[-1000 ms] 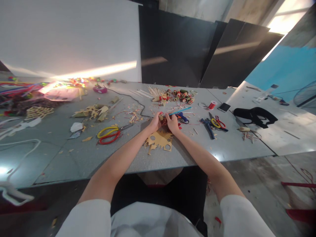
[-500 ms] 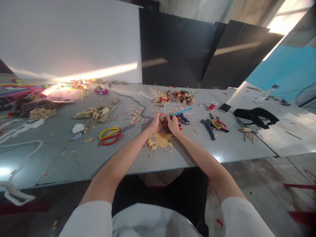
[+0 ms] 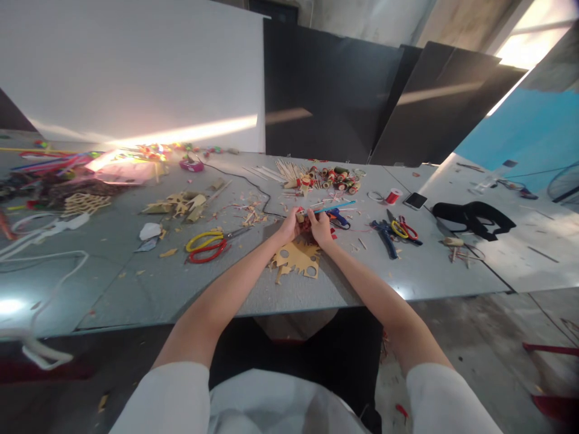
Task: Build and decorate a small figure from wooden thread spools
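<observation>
My left hand (image 3: 289,228) is closed around a small wooden doll-like figure (image 3: 301,214) with a red top, above the middle of the table. Close against it, my right hand (image 3: 321,228) pinches a thin blue stick (image 3: 339,207) that points out to the right; its kind is too small to tell. Reddish strands hang between the hands, partly hidden by the fingers. Just below them lies a tan cut-out sheet (image 3: 298,259) with round holes and jagged edges. A blue glue gun (image 3: 338,219) rests right beside my right hand.
Red-and-yellow scissors (image 3: 208,246) lie left. On the right are blue pliers (image 3: 384,238), smaller scissors (image 3: 404,228), red thread (image 3: 393,196), a phone (image 3: 415,201) and a black strap-like object (image 3: 470,218). Several small figures (image 3: 339,178) stand behind, with scraps (image 3: 178,205) further left.
The whole view has shifted slightly, so things sit a little further right. Both hands keep the same hold on the figure and the blue stick.
</observation>
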The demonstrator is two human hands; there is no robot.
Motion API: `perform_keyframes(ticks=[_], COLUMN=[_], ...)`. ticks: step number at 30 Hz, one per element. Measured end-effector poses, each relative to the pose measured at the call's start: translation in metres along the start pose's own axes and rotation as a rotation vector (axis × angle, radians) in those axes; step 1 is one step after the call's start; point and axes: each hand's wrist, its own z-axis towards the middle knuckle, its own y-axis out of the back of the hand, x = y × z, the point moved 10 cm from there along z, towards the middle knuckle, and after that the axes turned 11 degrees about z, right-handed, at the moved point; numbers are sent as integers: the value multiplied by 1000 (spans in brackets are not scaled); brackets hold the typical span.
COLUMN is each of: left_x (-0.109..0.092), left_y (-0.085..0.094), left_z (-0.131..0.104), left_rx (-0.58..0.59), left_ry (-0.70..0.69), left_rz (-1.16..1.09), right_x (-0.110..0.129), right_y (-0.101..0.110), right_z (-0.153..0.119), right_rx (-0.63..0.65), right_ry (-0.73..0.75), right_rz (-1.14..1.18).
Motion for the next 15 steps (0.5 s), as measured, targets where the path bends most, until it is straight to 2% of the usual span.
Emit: perform_keyframes(ticks=[15], left_x=[0], left_y=[3], left_z=[2], left_rx=[2], left_ry=[-6], left_rz=[23], right_x=[6], right_y=[2], right_z=[-1], right_rx=[-21], right_ry=[-8], right_rz=[-13])
